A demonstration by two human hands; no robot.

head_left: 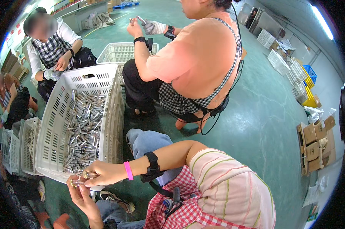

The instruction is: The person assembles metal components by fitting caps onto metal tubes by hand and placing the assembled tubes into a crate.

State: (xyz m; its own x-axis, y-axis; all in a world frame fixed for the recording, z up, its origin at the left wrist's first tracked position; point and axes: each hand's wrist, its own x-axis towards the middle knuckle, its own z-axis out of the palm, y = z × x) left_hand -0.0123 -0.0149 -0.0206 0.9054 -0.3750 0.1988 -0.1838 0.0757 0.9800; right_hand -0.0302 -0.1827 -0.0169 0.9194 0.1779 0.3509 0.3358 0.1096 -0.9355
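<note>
Green floor point(252, 126) stretches past a seated co-worker in an orange top point(191, 53) and a white slotted crate point(52, 126) heaped with shiny metal tubes point(86, 129). At the crate's near end, the right hand point(107, 172), a pink band point(128, 170) on its wrist, pinches a small metallic cylinder point(90, 174); the left hand point(84, 201) grips another short piece point(77, 183) just below it. Fingers partly cover both, so whether they touch is hard to tell.
</note>
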